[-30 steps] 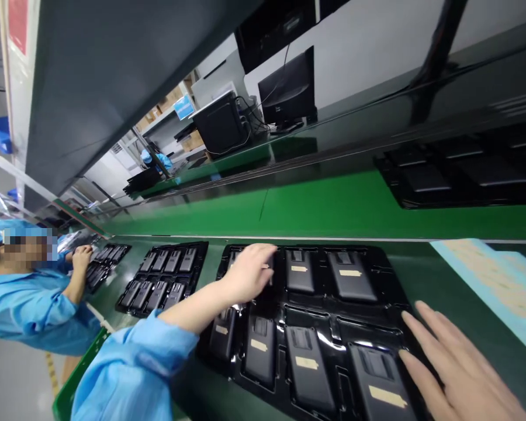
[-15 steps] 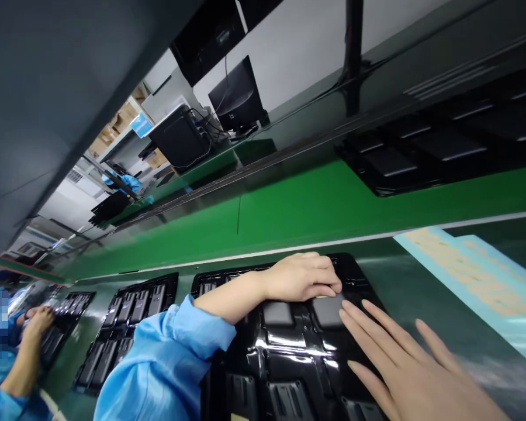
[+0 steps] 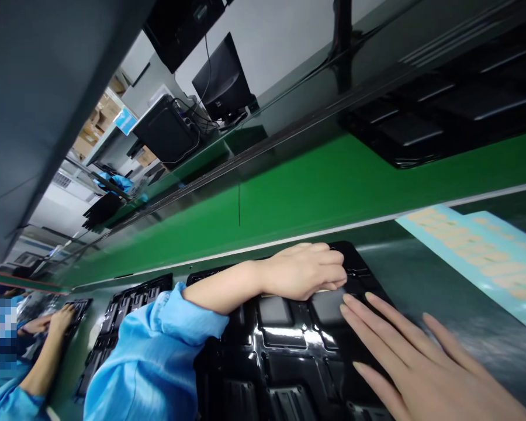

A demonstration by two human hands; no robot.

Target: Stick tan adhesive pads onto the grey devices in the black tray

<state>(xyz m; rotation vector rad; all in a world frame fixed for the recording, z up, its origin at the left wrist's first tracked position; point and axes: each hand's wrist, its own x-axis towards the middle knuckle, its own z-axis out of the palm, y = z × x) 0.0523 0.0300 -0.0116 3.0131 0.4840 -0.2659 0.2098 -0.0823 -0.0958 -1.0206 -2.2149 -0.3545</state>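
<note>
A glossy black tray [image 3: 307, 365] with moulded pockets lies on the dark green bench, with grey rectangular pieces in it. Over its far part is my left hand [image 3: 307, 270], fingers curled down at the upper edge of a grey piece [image 3: 328, 307]; what they hold, if anything, is hidden. My right hand [image 3: 414, 356] is spread flat at the tray's right side, its fingertips close to that same piece. Another grey piece [image 3: 275, 311] lies to the left, beneath my left wrist.
Light blue sheets [image 3: 477, 251] with tan stickers lie at right. Beyond is a green conveyor belt [image 3: 289, 193] carrying a black tray [image 3: 447, 117]. Another filled tray [image 3: 109, 327] and a co-worker's hands [image 3: 61, 320] are at left. A monitor [image 3: 223, 82] stands behind.
The view has shifted slightly. My left hand stays curled at the grey piece and my right hand stays spread. The tray on the belt sits farther right, and the co-worker's hands have moved over their tray.
</note>
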